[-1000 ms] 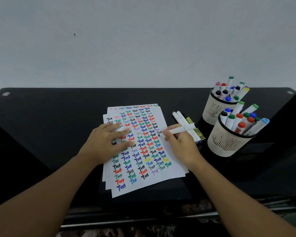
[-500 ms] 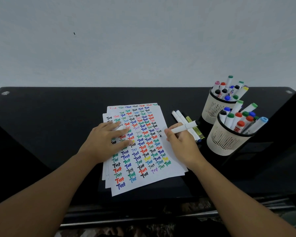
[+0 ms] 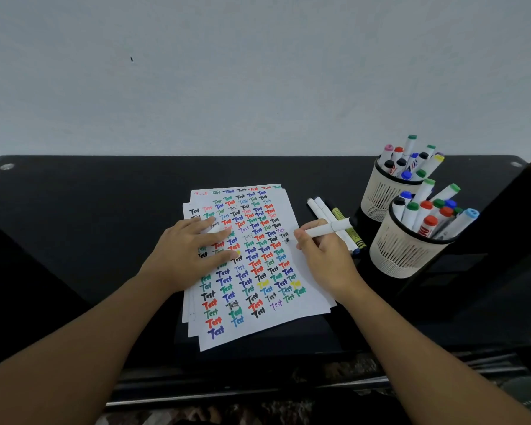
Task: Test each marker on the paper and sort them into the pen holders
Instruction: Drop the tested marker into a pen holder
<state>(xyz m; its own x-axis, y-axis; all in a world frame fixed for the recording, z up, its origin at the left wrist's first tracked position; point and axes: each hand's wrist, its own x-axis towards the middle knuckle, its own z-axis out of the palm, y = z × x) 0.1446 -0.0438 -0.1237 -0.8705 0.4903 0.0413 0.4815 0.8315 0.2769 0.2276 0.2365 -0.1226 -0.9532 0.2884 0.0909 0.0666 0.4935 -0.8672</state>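
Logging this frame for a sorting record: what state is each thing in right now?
White marker with black end: gripped by right hand, tip at paper.
Stack of white paper sheets: flat, covered in coloured "Test" marks, pressed by left hand.
Near beige slotted pen holder: upright, holding markers.
Far beige slotted pen holder: upright, holding markers.
Loose markers: lying on black table.

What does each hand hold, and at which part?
The right hand grips a white marker near its writing end. The left hand holds nothing, lying flat on the paper.
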